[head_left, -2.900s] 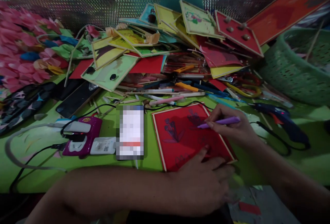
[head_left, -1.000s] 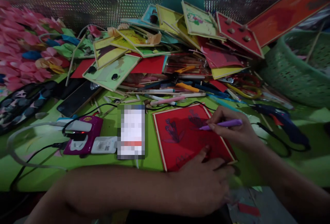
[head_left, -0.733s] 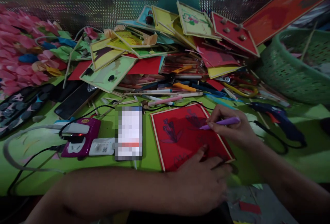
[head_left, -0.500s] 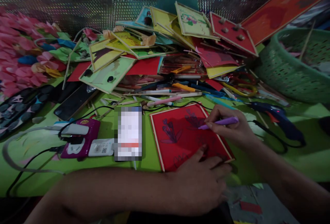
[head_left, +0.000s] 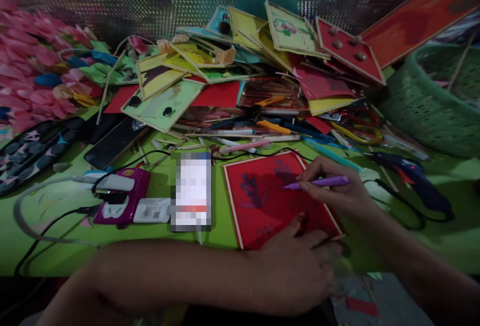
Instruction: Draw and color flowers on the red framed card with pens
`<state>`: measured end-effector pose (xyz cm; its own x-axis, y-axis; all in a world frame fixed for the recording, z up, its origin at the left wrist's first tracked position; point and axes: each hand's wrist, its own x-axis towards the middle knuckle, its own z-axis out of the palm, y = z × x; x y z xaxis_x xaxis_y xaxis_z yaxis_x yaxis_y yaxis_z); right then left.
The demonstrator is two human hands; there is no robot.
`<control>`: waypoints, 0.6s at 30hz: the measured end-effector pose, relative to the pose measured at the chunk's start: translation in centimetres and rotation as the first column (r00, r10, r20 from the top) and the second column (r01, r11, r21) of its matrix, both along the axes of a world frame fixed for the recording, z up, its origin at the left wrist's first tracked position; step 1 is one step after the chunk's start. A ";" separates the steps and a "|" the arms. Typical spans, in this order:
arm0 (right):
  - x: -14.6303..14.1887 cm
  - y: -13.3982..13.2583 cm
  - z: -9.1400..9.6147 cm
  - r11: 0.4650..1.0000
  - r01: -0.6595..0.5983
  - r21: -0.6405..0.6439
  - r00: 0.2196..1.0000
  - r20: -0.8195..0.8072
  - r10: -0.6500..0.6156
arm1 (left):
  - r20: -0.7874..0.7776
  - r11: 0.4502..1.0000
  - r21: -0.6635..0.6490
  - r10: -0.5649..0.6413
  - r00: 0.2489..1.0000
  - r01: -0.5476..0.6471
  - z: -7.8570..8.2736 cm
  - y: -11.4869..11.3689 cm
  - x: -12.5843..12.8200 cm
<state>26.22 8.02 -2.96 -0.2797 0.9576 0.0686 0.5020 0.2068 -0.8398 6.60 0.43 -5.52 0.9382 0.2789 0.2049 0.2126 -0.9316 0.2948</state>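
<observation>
Where pink paper petals (head_left: 33, 66) crowd the far left, the green counter (head_left: 220, 216) also bears a purple power strip (head_left: 140, 191) with plugs and cables. Just beside its white adapter (head_left: 144, 211) lies a phone (head_left: 191, 191), screen blurred. Right of that, a red card (head_left: 270, 211), edged with pale sticks and drawn with flowers, lies flat near the counter's front edge. The left hand (head_left: 296, 271) rests over its lower right part, fingers loosely spread. The right hand (head_left: 333, 186) pinches a purple pen (head_left: 330, 181), tip just below the upper right flower; whether it touches, I cannot tell. Farther right lies a blue glue gun (head_left: 427, 186), and behind it stands a green basket (head_left: 420, 111).
</observation>
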 end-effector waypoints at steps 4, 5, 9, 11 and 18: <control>-0.1 0.0 -0.2 1.000 -0.004 0.013 1.000 0.013 0.004 | -0.005 1.000 0.009 -0.003 1.000 0.003 -0.1 0.0 0.1; -0.1 0.0 -0.2 1.000 -0.006 0.012 1.000 0.012 0.006 | 0.001 1.000 0.011 0.001 1.000 -0.001 -0.2 -0.1 0.1; -0.3 0.1 -0.1 1.000 -0.004 0.004 1.000 -0.004 0.004 | 0.036 1.000 0.016 0.011 0.999 -0.011 -0.7 -0.3 0.1; -0.5 0.1 0.1 1.000 -0.010 0.002 1.000 -0.013 0.010 | 0.049 1.000 0.015 0.015 0.999 -0.016 -0.8 -0.4 0.1; -0.7 0.2 0.4 1.000 -0.011 0.000 1.000 0.000 0.011 | 0.012 1.000 0.005 0.008 1.000 -0.008 -0.3 -0.2 0.2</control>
